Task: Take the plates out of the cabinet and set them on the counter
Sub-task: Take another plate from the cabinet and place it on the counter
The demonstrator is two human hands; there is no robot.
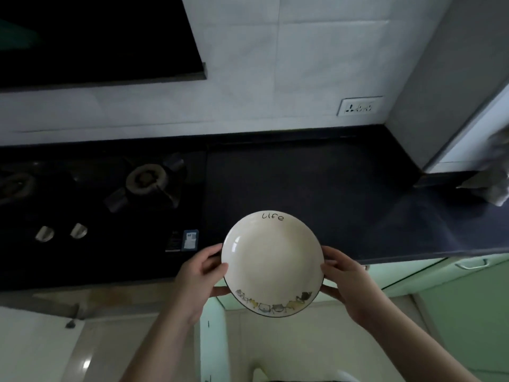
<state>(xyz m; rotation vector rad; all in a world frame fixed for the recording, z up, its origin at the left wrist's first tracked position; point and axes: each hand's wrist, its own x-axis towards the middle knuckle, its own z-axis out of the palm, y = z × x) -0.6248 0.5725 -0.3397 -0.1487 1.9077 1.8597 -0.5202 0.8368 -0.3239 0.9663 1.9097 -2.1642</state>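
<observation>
A cream plate (271, 261) with a dark rim, the word "life" at its far edge and small cartoon animals at its near edge, hangs level over the front edge of the dark counter (316, 183). My left hand (199, 274) grips its left rim, thumb on top and fingers under. On the opposite rim my right hand (348, 282) holds it the same way. The cabinet below is mostly hidden behind the plate and my arms.
A black gas hob (110, 188) with a burner (146, 176) and two knobs lies on the counter's left. A wall socket (359, 106) sits on the white tiles. A grey appliance (454, 92) with a cloth (495, 175) stands at right. Green cabinet fronts (454, 299) are below.
</observation>
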